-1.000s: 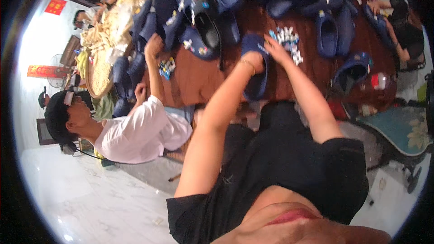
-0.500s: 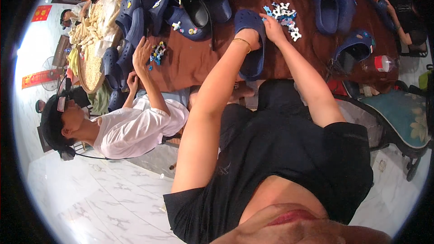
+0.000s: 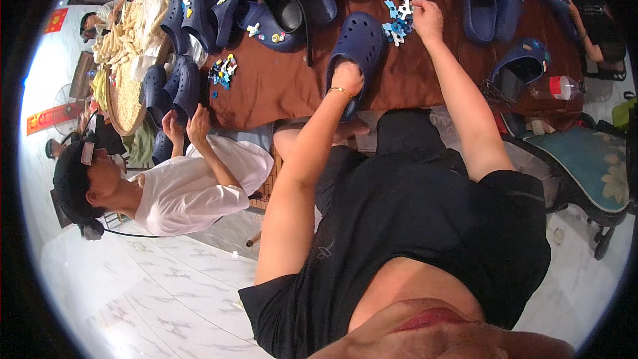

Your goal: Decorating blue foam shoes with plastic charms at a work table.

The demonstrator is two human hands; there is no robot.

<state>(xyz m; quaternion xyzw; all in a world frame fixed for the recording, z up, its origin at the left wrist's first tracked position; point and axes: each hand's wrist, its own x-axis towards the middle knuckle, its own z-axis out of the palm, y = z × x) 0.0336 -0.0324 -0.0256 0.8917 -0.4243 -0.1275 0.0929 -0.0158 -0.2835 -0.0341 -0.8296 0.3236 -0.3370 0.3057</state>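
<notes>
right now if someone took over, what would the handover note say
Left hand: inside the heel opening of a navy clog, holding it on the brown table.
Right hand: fingers on the pile of small blue and white charms beside that clog.
Done: no charm shows on this clog's top.
Left: the charm pile is unused; more navy clogs lie along the far side of the table. A co-worker on the left handles another clog.
</notes>
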